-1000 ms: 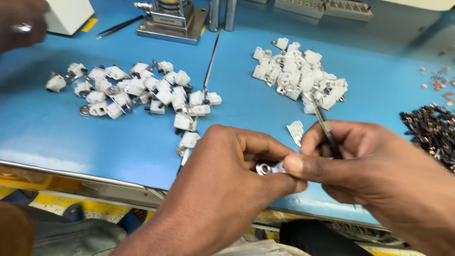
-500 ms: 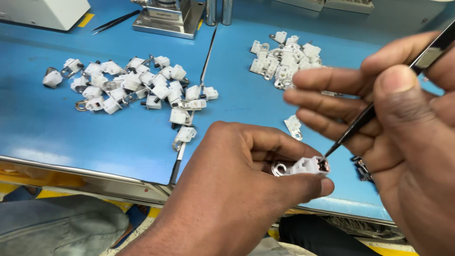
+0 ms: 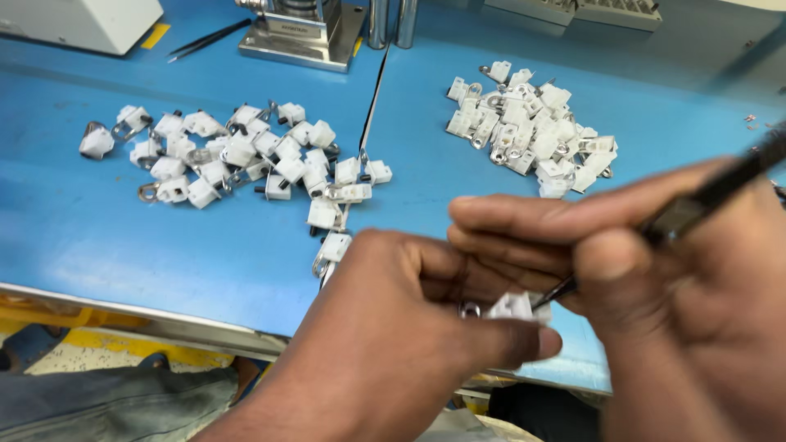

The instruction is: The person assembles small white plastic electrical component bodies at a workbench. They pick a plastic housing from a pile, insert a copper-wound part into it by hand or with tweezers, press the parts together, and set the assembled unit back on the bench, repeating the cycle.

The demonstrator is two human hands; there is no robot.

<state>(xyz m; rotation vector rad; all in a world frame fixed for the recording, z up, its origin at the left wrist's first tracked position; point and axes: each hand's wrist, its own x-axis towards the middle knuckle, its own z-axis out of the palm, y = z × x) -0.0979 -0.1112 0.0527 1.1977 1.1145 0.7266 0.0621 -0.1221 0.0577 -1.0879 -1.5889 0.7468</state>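
Bright, even overhead light; hands (image 3: 524, 327) motion-blurred, mild glare on the blue table (image 3: 123, 237).

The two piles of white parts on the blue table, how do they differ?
The left pile is spread out in a loose scatter, with strays trailing toward the left hand; the right pile is heaped tightly. The left pile lies nearer the table edge. Both hold small white plastic pieces with metal rings.
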